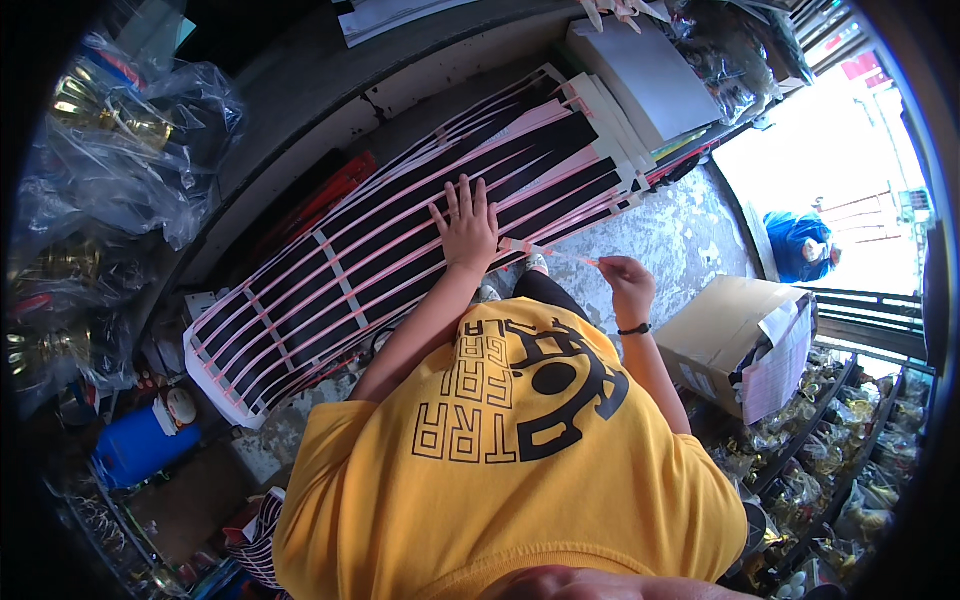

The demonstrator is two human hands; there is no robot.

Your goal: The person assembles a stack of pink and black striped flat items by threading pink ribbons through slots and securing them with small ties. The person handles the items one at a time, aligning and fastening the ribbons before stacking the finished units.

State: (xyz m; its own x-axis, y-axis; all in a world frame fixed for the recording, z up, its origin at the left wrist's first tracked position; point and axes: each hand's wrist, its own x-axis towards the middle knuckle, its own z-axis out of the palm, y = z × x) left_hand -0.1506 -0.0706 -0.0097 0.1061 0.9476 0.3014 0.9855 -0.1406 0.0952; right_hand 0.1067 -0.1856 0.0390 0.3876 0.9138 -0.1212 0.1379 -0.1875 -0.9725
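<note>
A long stack of black sheets with pink stripes lies slantwise on a surface in front of me, crossed by pale tape bands. My left hand rests flat on it, palm down with fingers spread, near the edge closest to me. To the right, my right hand is closed in a pinch, held off the sheets. From its fingertips a thin pink strip runs back to the edge of the stack beside my left hand. Whether the strip's far end is attached there I cannot tell.
A white box stands beyond the stack's far right end. At right sits an open cardboard box, with a blue bag behind it. Plastic-wrapped gold items fill the left side, above a blue container.
</note>
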